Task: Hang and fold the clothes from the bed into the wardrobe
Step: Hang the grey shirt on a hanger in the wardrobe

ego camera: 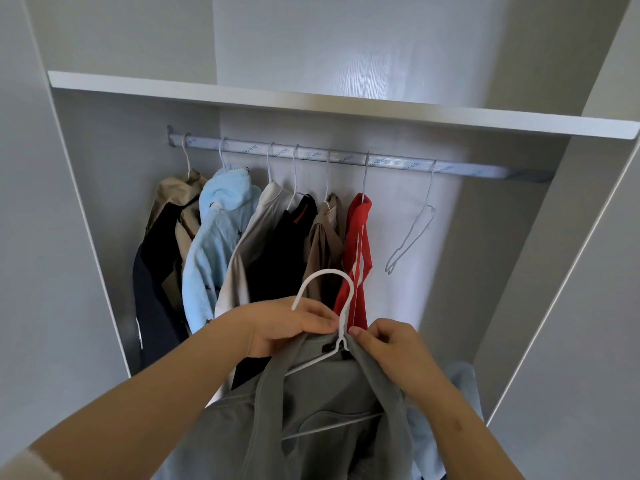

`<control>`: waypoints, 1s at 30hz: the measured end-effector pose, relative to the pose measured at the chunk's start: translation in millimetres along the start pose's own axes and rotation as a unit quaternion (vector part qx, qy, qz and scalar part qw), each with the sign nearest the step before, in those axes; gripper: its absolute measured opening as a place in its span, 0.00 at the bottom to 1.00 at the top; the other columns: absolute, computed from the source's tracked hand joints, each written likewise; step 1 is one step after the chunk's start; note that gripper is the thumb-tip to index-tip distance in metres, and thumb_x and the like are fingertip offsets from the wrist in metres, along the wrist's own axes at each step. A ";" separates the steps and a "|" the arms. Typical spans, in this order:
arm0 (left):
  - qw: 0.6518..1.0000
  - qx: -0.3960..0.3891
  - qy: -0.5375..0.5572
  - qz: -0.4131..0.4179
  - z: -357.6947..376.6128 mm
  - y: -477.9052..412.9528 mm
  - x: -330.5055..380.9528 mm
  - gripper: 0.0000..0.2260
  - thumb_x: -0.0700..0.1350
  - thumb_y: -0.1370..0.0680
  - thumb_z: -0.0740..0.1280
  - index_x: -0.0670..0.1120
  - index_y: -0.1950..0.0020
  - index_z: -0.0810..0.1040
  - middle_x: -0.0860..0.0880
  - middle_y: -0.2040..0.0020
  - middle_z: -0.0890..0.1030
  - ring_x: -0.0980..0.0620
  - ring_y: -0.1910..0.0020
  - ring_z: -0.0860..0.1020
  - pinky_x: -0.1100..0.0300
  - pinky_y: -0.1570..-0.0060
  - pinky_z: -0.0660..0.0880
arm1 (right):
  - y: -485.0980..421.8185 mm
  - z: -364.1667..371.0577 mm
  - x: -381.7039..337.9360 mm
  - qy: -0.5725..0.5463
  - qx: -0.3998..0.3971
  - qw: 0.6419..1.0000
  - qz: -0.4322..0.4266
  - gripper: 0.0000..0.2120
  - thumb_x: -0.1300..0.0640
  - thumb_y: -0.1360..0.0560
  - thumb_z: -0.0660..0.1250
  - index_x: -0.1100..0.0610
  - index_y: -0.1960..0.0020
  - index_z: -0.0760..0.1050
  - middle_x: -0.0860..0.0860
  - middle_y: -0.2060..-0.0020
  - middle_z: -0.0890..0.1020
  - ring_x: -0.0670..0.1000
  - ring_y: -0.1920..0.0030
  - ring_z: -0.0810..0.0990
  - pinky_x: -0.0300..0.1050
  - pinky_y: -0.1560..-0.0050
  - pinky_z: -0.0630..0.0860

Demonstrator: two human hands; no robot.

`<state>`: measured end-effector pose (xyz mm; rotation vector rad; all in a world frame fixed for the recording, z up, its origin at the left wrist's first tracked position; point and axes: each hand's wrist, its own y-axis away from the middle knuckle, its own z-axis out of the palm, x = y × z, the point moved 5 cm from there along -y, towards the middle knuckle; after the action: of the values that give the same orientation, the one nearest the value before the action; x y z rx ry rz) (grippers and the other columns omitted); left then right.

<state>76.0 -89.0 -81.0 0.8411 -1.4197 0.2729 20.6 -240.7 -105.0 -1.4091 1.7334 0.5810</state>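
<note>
A grey garment [311, 410] hangs on a white hanger [341, 306] that I hold up in front of the open wardrobe. My left hand [287, 327] pinches the hanger's neck and the garment's collar from the left. My right hand [388, 344] grips the collar fabric on the right side of the neck. The hanger's hook points up, well below the silver rail [346, 155]. Several garments hang on the rail, the rightmost a red one [358, 244].
An empty white hanger [415, 230] hangs on the rail right of the red garment, with free rail beyond it. A white shelf [311, 102] runs above the rail. Light blue fabric [460, 379] lies low at the right. Wardrobe side panels stand left and right.
</note>
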 end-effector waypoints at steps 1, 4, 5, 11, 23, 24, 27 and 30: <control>1.000 0.007 -0.019 0.001 -0.8 0.7 1.9 0.05 0.40 0.23 0.64 0.42 0.49 0.79 0.41 0.48 0.80 0.47 0.50 0.78 0.56 0.44 0.75 | 0.0 0.8 0.8 0.000 0.000 1.000 0.001 0.15 0.44 0.26 0.66 0.51 0.67 0.74 0.46 0.70 0.76 0.45 0.66 0.74 0.42 0.59 0.73; 0.997 0.032 -0.074 -0.004 -5.1 2.6 5.2 0.05 0.45 0.24 0.66 0.45 0.54 0.80 0.45 0.52 0.82 0.50 0.53 0.80 0.56 0.47 0.76 | -0.5 2.6 2.6 0.004 -0.002 1.000 0.007 0.14 0.44 0.26 0.65 0.51 0.66 0.74 0.45 0.69 0.76 0.45 0.64 0.75 0.40 0.59 0.73; 0.996 0.038 -0.086 -0.006 -8.0 2.5 5.1 0.06 0.47 0.24 0.66 0.46 0.55 0.80 0.47 0.55 0.82 0.51 0.56 0.80 0.57 0.49 0.77 | -0.7 2.4 3.0 0.006 -0.001 1.000 0.007 0.14 0.44 0.26 0.65 0.51 0.66 0.74 0.45 0.69 0.77 0.45 0.64 0.75 0.41 0.58 0.73; 0.999 -0.018 -0.009 -0.041 -13.3 1.9 -6.5 0.06 0.43 0.25 0.67 0.45 0.51 0.83 0.46 0.58 0.82 0.52 0.61 0.80 0.61 0.59 0.79 | -2.6 -0.4 6.5 0.000 -0.009 1.000 0.013 0.13 0.44 0.26 0.66 0.52 0.63 0.77 0.46 0.65 0.79 0.46 0.60 0.78 0.44 0.54 0.76; 0.994 -0.100 0.032 -0.037 -9.2 6.1 -13.5 0.14 0.40 0.32 0.69 0.42 0.47 0.80 0.45 0.53 0.82 0.51 0.57 0.81 0.60 0.53 0.79 | -3.2 5.4 7.6 0.007 -0.023 0.999 0.026 0.10 0.44 0.26 0.66 0.50 0.59 0.78 0.43 0.61 0.79 0.44 0.57 0.78 0.40 0.53 0.76; 0.994 -0.099 0.042 -0.034 -9.4 6.5 -13.8 0.14 0.39 0.32 0.69 0.43 0.48 0.80 0.45 0.55 0.83 0.52 0.58 0.81 0.61 0.55 0.80 | -3.2 5.6 8.3 0.006 -0.022 0.999 0.028 0.10 0.44 0.26 0.66 0.50 0.59 0.77 0.43 0.61 0.79 0.44 0.57 0.78 0.40 0.53 0.76; 0.989 -0.095 0.107 -0.032 -9.4 7.3 -16.2 0.13 0.35 0.31 0.67 0.43 0.48 0.77 0.46 0.60 0.82 0.52 0.64 0.82 0.62 0.64 0.80 | -3.7 4.3 10.0 -0.006 -0.017 0.999 0.039 0.11 0.44 0.26 0.66 0.50 0.59 0.77 0.44 0.60 0.79 0.44 0.57 0.78 0.37 0.56 0.75; 0.987 -0.073 0.143 -0.013 -11.1 6.7 -17.1 0.11 0.29 0.27 0.62 0.43 0.49 0.75 0.44 0.61 0.80 0.52 0.66 0.81 0.62 0.68 0.79 | -3.3 1.8 11.4 -0.025 0.000 0.998 0.054 0.11 0.44 0.27 0.66 0.51 0.60 0.77 0.44 0.61 0.80 0.45 0.57 0.78 0.36 0.59 0.74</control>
<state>77.1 -71.9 -93.8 0.6711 -1.1453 0.2557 23.7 -246.9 -114.9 -1.2960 1.7763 0.6693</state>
